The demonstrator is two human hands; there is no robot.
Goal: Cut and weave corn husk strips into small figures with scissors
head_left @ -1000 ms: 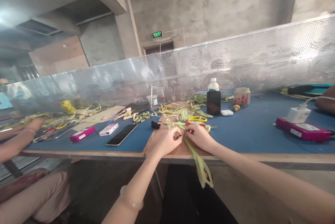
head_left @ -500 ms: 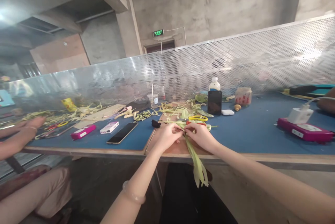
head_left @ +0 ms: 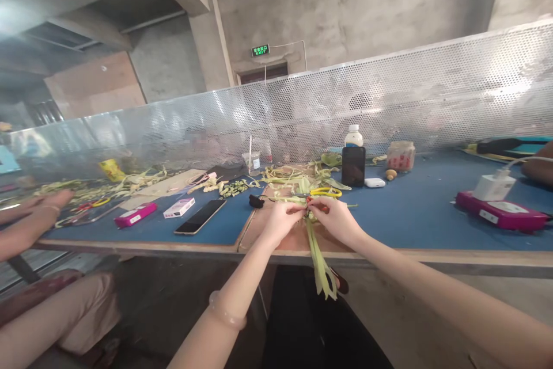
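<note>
My left hand (head_left: 280, 221) and my right hand (head_left: 334, 219) meet over the near edge of the blue table (head_left: 406, 216), both pinching the upper end of a bundle of pale green leaf strips (head_left: 318, 262). The strips hang down past the table edge between my arms. A pale bangle (head_left: 227, 314) circles my left wrist. Just beyond my fingers lie yellow-handled scissors (head_left: 325, 191) and a heap of loose leaf strips (head_left: 294, 179).
A dark phone (head_left: 199, 217), a white box (head_left: 178, 207) and a pink box (head_left: 135, 215) lie at left. An upright phone (head_left: 353, 166), bottle (head_left: 353, 136), earbud case (head_left: 374, 182) and jar (head_left: 400, 156) stand behind. A pink case with charger (head_left: 501, 213) sits right. Another person's hand (head_left: 43, 205) rests far left. A perforated metal screen (head_left: 389, 98) backs the table.
My hands have shifted slightly farther onto the table, and the hanging leaf strips have been drawn up, so less dangles below the edge.
</note>
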